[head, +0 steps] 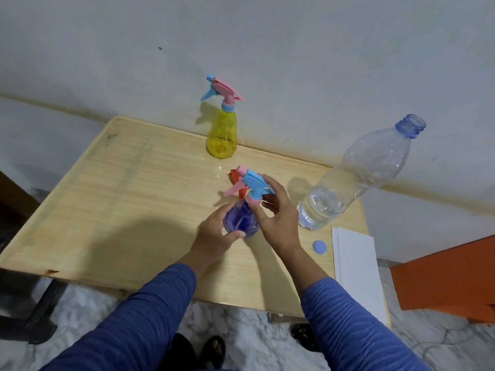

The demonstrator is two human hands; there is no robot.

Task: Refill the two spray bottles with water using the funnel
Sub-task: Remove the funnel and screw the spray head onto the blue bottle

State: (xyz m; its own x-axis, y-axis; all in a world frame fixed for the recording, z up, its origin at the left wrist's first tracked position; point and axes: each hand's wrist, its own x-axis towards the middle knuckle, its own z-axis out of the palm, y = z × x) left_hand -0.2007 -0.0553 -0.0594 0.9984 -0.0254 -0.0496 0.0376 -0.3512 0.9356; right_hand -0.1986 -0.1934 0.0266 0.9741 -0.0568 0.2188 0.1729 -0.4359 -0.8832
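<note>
Left hand (220, 231) grips blue spray bottle (241, 223); right hand (276, 210) pinches its collar. Risk: twisting tips it toward open water bottle (356, 178) at 3 o'clock.

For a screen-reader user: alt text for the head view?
Left hand holds the blue spray bottle on a wooden table while the right hand grips its collar; yellow spray bottle and uncapped water bottle stand behind.

Two spray bottles (241, 220) (221, 135) left of water bottle (348, 178).
</note>
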